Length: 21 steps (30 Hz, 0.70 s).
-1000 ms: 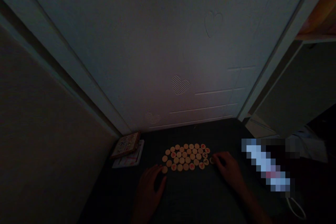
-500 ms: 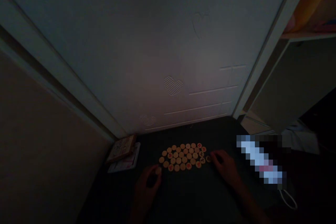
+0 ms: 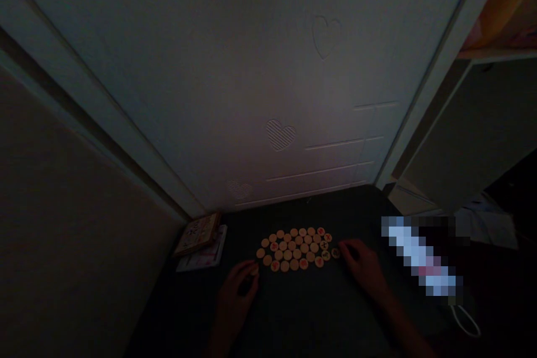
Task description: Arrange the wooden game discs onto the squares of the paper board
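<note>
Many round wooden xiangqi pieces (image 3: 294,254) lie flat in a close group on a dark tabletop (image 3: 302,313). Most show plain faces, while several carry red or dark characters. My left hand (image 3: 237,288) is at the group's near left corner, thumb and fingers closed on a single xiangqi piece (image 3: 254,272). At the right end, my right hand (image 3: 358,260) has its fingers curled in a pinch, the tips against the edge of a dark-marked xiangqi piece (image 3: 335,253). Dim light hides the finer detail of the fingers.
A wooden box (image 3: 198,234) rests on a pale flat item (image 3: 203,257) at the table's left. Behind stands a white panel (image 3: 251,95) with embossed hearts. To the right are a blurred-out bright object (image 3: 419,254), a white cord loop (image 3: 465,323) and a cabinet (image 3: 474,123).
The view has shifted slightly. Both hands stay at nearly the same places beside the pieces, the left still pinching its piece. The right fingertips have drawn back slightly from the right-end piece.
</note>
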Motion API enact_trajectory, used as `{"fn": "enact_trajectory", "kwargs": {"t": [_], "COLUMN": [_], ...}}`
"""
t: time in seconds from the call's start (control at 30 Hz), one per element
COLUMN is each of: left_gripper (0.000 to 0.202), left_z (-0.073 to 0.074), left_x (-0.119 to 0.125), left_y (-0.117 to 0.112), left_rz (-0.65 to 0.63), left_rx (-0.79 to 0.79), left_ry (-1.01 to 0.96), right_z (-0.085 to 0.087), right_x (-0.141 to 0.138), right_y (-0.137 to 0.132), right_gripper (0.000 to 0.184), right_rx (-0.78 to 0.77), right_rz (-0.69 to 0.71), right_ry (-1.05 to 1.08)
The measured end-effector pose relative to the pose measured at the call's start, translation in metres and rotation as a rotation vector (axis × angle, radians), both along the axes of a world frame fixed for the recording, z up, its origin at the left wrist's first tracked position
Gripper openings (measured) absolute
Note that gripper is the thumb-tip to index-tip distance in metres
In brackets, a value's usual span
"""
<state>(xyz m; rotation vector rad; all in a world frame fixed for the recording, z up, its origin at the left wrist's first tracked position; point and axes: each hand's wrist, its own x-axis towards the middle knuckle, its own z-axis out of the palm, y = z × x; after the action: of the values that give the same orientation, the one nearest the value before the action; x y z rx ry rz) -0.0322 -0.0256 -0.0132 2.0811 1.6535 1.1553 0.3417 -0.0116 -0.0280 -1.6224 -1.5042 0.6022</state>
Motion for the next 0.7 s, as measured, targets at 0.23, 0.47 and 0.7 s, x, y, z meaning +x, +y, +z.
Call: {"fn": "enact_trajectory", "kwargs": {"t": [0.23,0.47,0.7], "left_gripper": [0.024,0.027,0.033], "left_z": [0.0017,0.0011,-0.0059], "left_x": [0.0014,0.0031,-0.0021], "left_y": [-0.0018,-0.0049,-0.0041], "left_rz": [0.006,0.078,0.095], "left_rx": [-0.007,-0.005,-0.022], "left_ry": [-0.003,-0.070,-0.105], "right_z": [0.0013,0.0009,-0.0014], "right_x": [-0.0009,-0.0008,0.0004], "right_y": [-0.0006,-0.0001,-0.0002], "right_gripper": [0.034,0.037,0.037], "right_rx": [0.003,0.002,-0.003], "right_rz": [-0.005,-0.009,-0.003], "right_ry": [-0.015,-0.040,-0.065]}}
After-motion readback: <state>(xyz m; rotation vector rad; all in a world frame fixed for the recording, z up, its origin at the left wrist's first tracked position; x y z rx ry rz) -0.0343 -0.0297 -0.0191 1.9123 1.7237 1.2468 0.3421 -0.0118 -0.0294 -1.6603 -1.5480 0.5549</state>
